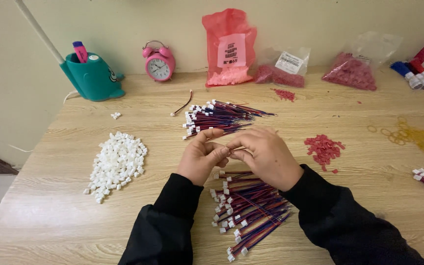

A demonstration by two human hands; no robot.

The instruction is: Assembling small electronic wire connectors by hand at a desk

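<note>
Both hands meet mid-table: left hand (201, 157) and right hand (266, 154) pinch one small wire end together. Wire bundles (249, 213) lie right under them, white plugs (118, 164) left, red bits (324, 148) right, nothing blocking.

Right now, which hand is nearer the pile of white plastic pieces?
Left. The left hand sits just right of the white pile; the right hand lies farther right, beyond the left hand.

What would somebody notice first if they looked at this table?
Probably the left hand and right hand, pinched together mid-table over something too small to make out, right above a bundle of wires with white plugs. Next, the heap of white plugs on the left. At the back by the wall stand a pink clock and a pink bag.
</note>
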